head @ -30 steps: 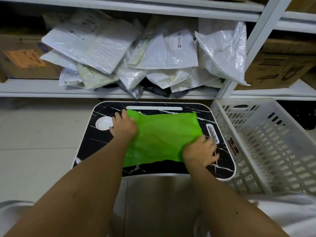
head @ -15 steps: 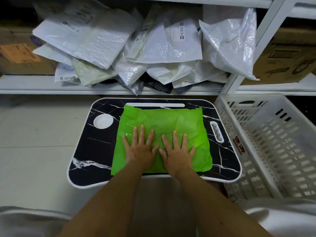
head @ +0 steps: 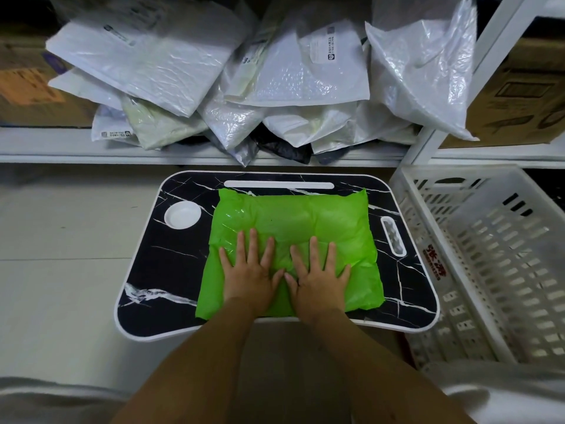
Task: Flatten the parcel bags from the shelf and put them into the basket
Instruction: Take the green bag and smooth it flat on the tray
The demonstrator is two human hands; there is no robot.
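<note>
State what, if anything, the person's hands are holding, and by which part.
Nothing is gripped. The left hand and right hand lie flat, palms down, on the near half of the green parcel bag.

My black marble-look lap tray has a white cup recess at its far-left corner; cardboard boxes flank it.

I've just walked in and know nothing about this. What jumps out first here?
The bright green parcel bag grabs the eye: it lies on a black marble-patterned lap table, with the left hand and right hand pressed flat on it side by side. Behind, a jumbled heap of white parcel bags crowds the shelf, and a white slotted basket stands to the right.
</note>
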